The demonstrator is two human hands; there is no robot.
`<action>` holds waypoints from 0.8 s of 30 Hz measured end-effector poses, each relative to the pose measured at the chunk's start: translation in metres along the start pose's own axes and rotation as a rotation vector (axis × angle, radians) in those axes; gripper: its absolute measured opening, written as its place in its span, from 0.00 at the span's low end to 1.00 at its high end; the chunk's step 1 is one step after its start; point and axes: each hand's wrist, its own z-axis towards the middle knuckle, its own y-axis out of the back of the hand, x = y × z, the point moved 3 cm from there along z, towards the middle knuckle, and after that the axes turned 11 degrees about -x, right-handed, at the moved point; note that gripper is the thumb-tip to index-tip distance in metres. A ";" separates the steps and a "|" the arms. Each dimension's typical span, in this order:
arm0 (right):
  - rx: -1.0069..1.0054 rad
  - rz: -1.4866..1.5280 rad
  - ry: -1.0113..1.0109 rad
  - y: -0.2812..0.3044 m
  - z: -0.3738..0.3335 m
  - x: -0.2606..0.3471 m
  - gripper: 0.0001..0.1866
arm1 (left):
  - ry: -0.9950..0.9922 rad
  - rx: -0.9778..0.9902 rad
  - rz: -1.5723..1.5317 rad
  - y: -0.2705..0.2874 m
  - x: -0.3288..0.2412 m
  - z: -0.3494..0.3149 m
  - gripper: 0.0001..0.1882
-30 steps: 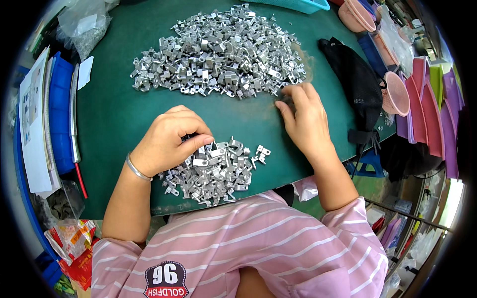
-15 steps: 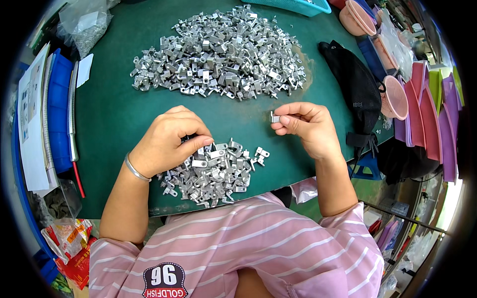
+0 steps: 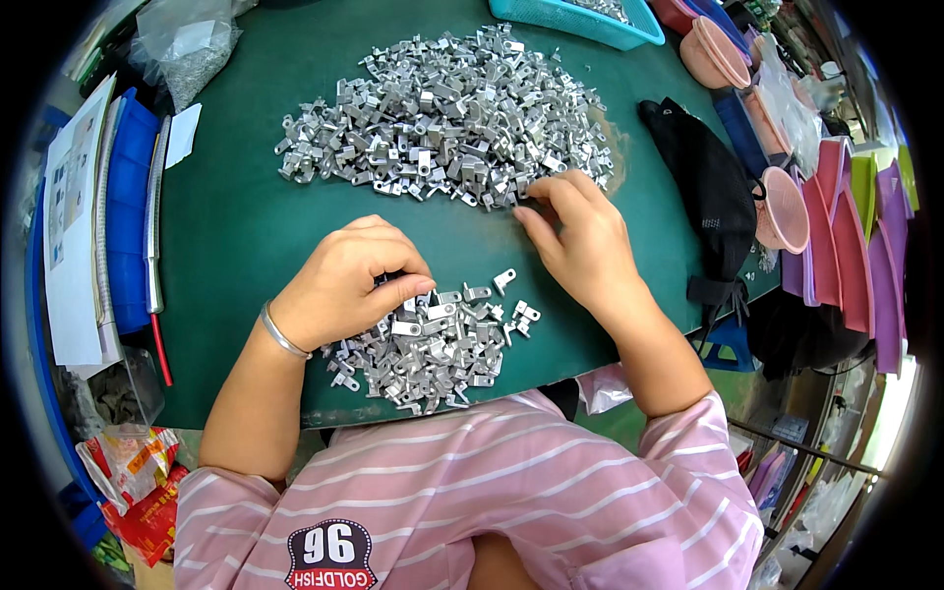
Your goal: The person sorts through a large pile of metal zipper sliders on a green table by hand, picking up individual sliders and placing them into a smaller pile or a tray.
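A large heap of small silver metal brackets (image 3: 442,118), each bent and holed, covers the far middle of the green table. Near the table's front edge lies a smaller pile of the same brackets (image 3: 433,354). My left hand (image 3: 354,270), a silver bangle at its wrist, rests over the left back side of the small pile. Its fingers are curled against the thumb, and whatever they hold is hidden. My right hand (image 3: 580,236) reaches to the near right edge of the large heap, thumb and forefinger apart beside the brackets. One loose bracket (image 3: 504,281) lies just behind the small pile.
A turquoise basket (image 3: 580,22) stands at the far edge. Black cloth (image 3: 698,187) lies along the right side, by pink baskets (image 3: 782,208) and coloured trays (image 3: 836,236). To the left are a blue bin (image 3: 131,211), papers (image 3: 74,226) and a clear bag (image 3: 187,49).
My right hand has let go of a bracket, now lying behind the small pile, and moved away from me to the large heap. My left hand has barely moved; the view has shifted slightly.
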 end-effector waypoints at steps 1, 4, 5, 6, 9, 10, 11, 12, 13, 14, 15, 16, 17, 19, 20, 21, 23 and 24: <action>-0.002 -0.001 0.006 -0.004 0.003 0.000 0.06 | 0.001 0.001 0.002 0.000 0.000 0.000 0.04; -0.011 -0.222 0.061 -0.011 0.006 0.000 0.09 | 0.009 0.002 0.009 0.001 -0.001 -0.001 0.04; -0.011 -0.222 0.068 -0.011 0.007 0.000 0.09 | 0.009 -0.004 0.010 0.001 -0.001 -0.001 0.04; -0.039 -0.228 0.052 -0.010 0.008 0.000 0.09 | 0.002 -0.001 0.013 0.001 -0.001 -0.001 0.03; -0.087 -0.240 0.053 -0.010 0.010 0.001 0.09 | -0.005 0.004 0.014 0.001 0.000 -0.001 0.03; -0.110 -0.245 0.066 -0.009 0.011 0.002 0.09 | -0.008 0.012 0.014 0.001 0.001 -0.001 0.03; -0.109 -0.248 0.068 -0.010 0.011 0.001 0.09 | -0.009 0.010 0.012 0.001 0.001 -0.001 0.03; -0.117 -0.259 0.078 -0.012 0.012 -0.001 0.09 | -0.007 0.012 0.014 0.001 0.000 -0.001 0.03; -0.125 -0.270 0.088 -0.013 0.012 -0.001 0.08 | -0.006 0.015 0.015 0.001 0.000 -0.001 0.03; -0.126 -0.270 0.089 -0.011 0.012 -0.001 0.08 | -0.007 0.013 0.016 0.001 0.000 -0.001 0.03; -0.122 -0.227 0.050 -0.008 0.013 -0.002 0.07 | -0.008 0.006 0.006 0.001 0.000 -0.001 0.03; -0.118 -0.183 0.010 -0.005 0.013 -0.004 0.06 | -0.010 -0.002 -0.004 0.001 0.001 -0.001 0.03; -0.115 -0.180 0.013 -0.002 0.014 -0.004 0.06 | -0.007 -0.005 -0.002 0.001 0.001 -0.002 0.03; -0.108 0.105 -0.082 0.007 0.012 -0.006 0.07 | -0.010 -0.002 -0.007 -0.001 0.002 -0.002 0.03; -0.057 0.201 -0.199 0.009 0.009 -0.008 0.08 | -0.008 -0.004 -0.010 0.000 0.002 -0.002 0.03; -0.054 0.195 -0.204 0.010 0.005 -0.009 0.08 | -0.004 -0.004 -0.012 0.000 0.002 -0.003 0.03; -0.010 0.451 -0.353 0.010 -0.003 -0.013 0.07 | 0.002 0.000 -0.022 0.000 0.002 -0.002 0.03; -0.006 0.450 -0.359 0.011 -0.006 -0.013 0.07 | 0.001 0.005 -0.011 0.002 0.002 -0.001 0.03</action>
